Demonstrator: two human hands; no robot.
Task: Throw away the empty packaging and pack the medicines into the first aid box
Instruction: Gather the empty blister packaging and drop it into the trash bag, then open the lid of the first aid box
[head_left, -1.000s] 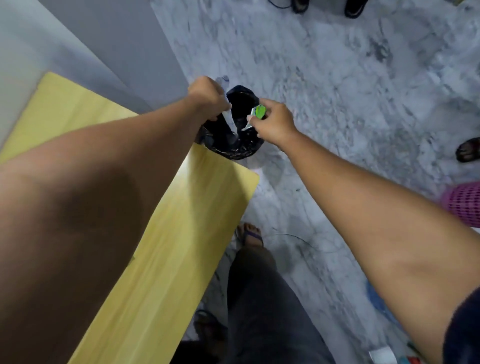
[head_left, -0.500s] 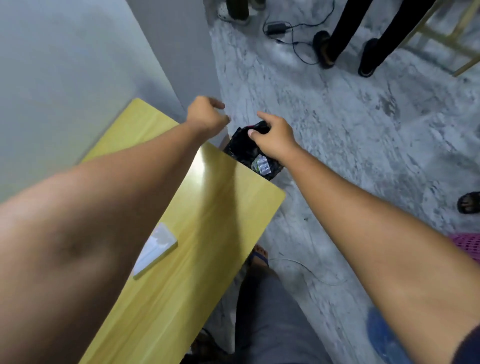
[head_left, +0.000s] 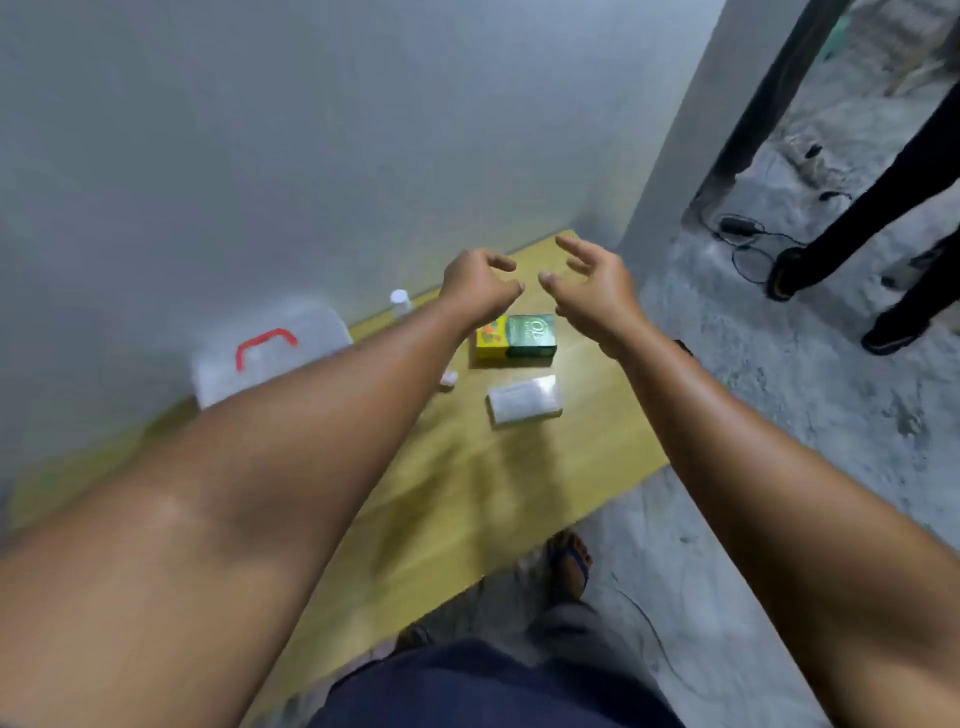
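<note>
My left hand and my right hand hover side by side above the yellow table, both empty with fingers loosely curled. Just below them lies a green and yellow medicine box. A white packet lies nearer to me. The white first aid box with a red handle stands closed at the left by the wall. A small white bottle stands behind it, and a small white item peeks out beside my left forearm.
A grey wall runs along the table's far side. On the marble floor at the right stand another person's legs and a black cable. My own foot shows below the table edge.
The view swung from the black bin bag at the table's end back to the table. Both hands dropped the packaging into the bag and now hover empty over the medicines.
</note>
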